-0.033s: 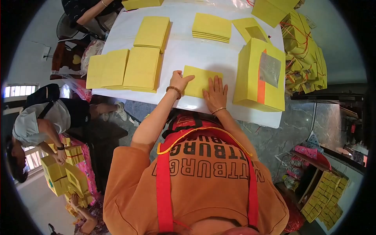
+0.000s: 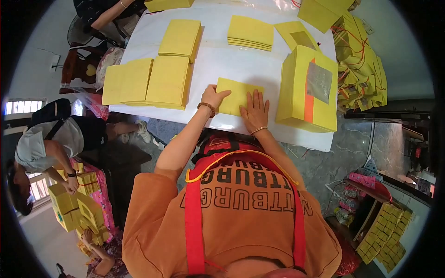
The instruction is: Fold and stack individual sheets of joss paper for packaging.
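Observation:
In front of me on the table a flat, rectangular yellow paper piece [image 2: 235, 91] lies under both hands. My left hand [image 2: 213, 97] is closed at its left edge, thumb over the top and the other fingers curled by the edge, partly hidden. My right hand [image 2: 253, 111] is open, its fingers stretched flat on the piece's right side. To the right stands a big yellow block-shaped stack [image 2: 289, 88] with an orange strip and a grey window-like patch on its side. Neat stacks of yellow pieces [image 2: 168, 81] lie to the left.
The white-covered table [image 2: 211, 55] also carries a small yellow stack [image 2: 250, 32] farther off. Tied yellow bundles [image 2: 361, 65] sit beyond its right edge. At left, a person in a grey shirt [image 2: 55, 143] handles yellow pieces; another person's arm [image 2: 109, 17] shows at the far left.

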The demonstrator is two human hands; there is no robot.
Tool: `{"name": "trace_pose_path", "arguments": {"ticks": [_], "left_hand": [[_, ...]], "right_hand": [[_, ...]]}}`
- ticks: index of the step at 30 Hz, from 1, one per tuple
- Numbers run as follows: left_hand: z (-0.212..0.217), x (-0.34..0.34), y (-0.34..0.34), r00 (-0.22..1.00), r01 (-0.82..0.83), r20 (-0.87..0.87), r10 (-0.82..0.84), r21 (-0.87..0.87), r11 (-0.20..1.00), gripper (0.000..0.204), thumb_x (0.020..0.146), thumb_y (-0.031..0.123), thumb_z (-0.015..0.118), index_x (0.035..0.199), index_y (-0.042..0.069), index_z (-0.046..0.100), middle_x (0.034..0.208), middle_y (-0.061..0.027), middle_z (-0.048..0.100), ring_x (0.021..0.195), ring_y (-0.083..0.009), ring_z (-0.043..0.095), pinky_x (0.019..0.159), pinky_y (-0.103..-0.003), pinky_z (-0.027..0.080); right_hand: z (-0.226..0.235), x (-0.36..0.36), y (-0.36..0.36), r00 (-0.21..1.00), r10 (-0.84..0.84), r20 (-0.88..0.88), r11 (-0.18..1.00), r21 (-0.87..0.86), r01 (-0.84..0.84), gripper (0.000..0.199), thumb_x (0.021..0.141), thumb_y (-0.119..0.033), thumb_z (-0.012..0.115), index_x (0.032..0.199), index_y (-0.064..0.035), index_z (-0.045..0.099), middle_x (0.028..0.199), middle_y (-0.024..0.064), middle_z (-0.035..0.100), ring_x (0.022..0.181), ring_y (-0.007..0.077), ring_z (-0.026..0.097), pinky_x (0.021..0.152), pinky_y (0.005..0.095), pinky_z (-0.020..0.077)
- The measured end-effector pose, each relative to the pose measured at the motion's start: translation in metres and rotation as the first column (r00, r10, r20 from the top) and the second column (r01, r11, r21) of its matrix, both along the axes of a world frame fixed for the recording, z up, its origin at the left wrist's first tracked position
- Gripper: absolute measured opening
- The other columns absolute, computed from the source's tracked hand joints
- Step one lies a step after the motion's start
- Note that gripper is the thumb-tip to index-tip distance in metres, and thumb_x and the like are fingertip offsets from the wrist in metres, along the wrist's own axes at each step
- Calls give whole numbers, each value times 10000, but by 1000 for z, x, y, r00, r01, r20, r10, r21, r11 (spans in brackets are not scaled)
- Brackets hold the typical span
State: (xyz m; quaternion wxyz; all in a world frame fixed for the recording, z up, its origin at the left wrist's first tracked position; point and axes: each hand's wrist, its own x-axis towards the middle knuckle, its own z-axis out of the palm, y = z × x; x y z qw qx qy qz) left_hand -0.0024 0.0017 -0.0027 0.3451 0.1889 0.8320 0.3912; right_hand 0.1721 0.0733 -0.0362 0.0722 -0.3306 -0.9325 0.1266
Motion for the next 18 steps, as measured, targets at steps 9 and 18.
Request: {"name": "trace_pose_path", "arguments": {"ticks": [9,18], "left_hand": [[-4,30,-13,978,-207,91,188,304,930,713,642,87,730,1207,42,297,918,-190,598,829,-256,606,683,-336,494],[62,-17,32,995,-45,97,-24,649,760,813,699,-73,640,1326,86,147,1017,-201,575,868,-243,614,702,-329,524]], "right_hand": [[-1,3,-4,994,4,-106,1000,2,-4,572,870,-381,429,1348,-104,285,1432,139,195,1324,277,174,1031,546,125],[45,1,9,877,-130,-462,904,-418,-86,607,894,-342,409,1370,-37,187,1428,231,94,1325,363,113,1039,524,97]]}}
